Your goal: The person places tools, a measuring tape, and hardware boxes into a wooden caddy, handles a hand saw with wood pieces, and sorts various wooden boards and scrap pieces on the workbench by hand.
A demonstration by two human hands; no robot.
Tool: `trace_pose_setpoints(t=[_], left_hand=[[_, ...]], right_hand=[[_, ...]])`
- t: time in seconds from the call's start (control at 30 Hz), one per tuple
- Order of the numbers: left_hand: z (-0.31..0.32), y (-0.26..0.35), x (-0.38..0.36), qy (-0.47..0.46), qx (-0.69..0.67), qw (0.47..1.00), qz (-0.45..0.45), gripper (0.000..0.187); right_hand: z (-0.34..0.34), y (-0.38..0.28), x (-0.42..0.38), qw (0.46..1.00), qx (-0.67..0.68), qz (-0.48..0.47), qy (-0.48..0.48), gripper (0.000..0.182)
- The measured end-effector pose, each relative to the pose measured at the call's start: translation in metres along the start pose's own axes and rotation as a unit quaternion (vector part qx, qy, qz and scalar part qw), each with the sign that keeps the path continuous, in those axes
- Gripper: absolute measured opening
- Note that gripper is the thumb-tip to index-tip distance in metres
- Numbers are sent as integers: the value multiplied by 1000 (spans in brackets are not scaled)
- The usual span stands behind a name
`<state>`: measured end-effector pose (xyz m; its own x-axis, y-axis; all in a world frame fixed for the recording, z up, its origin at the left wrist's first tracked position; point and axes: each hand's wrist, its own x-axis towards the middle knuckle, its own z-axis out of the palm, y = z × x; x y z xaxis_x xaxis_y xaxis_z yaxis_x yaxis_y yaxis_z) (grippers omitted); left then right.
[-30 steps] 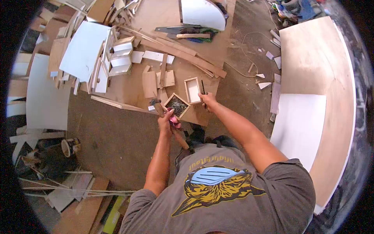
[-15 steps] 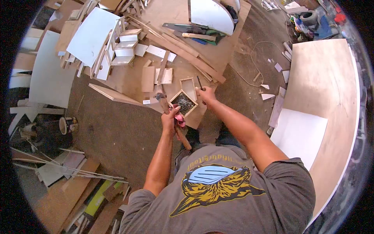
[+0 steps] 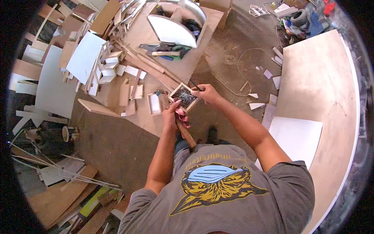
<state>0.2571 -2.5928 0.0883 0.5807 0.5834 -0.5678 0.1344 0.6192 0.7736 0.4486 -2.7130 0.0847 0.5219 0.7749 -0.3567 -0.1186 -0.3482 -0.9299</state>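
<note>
My left hand (image 3: pixel 170 116) is closed around the wooden handle of a hammer (image 3: pixel 187 135). Its thumb also presses on the near-left side of a small square wooden box (image 3: pixel 192 106) that holds many thin metal nails (image 3: pixel 184 95). Crumpled pink cloth (image 3: pixel 182 118) hangs below the box by the same hand. On the box's right side, my right hand (image 3: pixel 207 93) is closed on a thin dark stick-like tool (image 3: pixel 194 84), with its fingertips at the rim. A small shallow wooden tray (image 3: pixel 154 104) with a white bottom lies on the board, left of the box.
Wooden strips (image 3: pixel 154 70), a handsaw (image 3: pixel 150 47) and a curved white panel (image 3: pixel 173 31) lie on the large board ahead. White step-like pieces (image 3: pixel 110 70) are at left. A bucket (image 3: pixel 70 133) stands on the floor, and a plywood sheet (image 3: pixel 311 74) is at right.
My hands have moved right relative to the board, carrying the box and hammer away from beside the small tray. My right hand has come up against the box. The camera view has shifted.
</note>
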Motion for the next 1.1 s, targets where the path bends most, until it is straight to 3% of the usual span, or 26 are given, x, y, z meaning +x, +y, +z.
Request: trace_pose_setpoints(t=[0.1, 0.2, 0.3, 0.4, 0.5, 0.67, 0.8, 0.9, 1.0, 1.1], left_hand=[[45, -7, 11, -34, -55, 998, 7, 24], [96, 8, 16, -35, -107, 993, 28, 21], [137, 12, 37, -29, -53, 997, 54, 29], [186, 34, 54, -20, -87, 995, 40, 21], [216, 36, 90, -16, -73, 997, 27, 18], [295, 58, 160, -16, -113, 992, 55, 18], [325, 68, 209, 3, -84, 995, 46, 18], [327, 72, 241, 16, -132, 988, 79, 19], [319, 81, 252, 32, -157, 985, 67, 22], [297, 70, 278, 92, -156, 981, 72, 23]], right_hand=[[-45, -9, -10, 999, 29, -8, 22, 38], [-87, -32, -12, 991, -76, -79, 78, 41], [-121, -42, -12, 989, -61, -81, 104, 43], [-160, -63, 4, 983, -101, -38, 146, 44], [-188, -38, 47, 973, -69, -102, 195, 36], [-264, -31, 143, 972, -107, -77, 193, 35], [-300, -40, 197, 973, -90, -50, 205, 37], [-318, -90, 209, 988, -62, 35, 137, 34], [-327, -86, 248, 992, 6, -30, 119, 34], [-337, -83, 302, 995, -48, -79, 45, 41]])
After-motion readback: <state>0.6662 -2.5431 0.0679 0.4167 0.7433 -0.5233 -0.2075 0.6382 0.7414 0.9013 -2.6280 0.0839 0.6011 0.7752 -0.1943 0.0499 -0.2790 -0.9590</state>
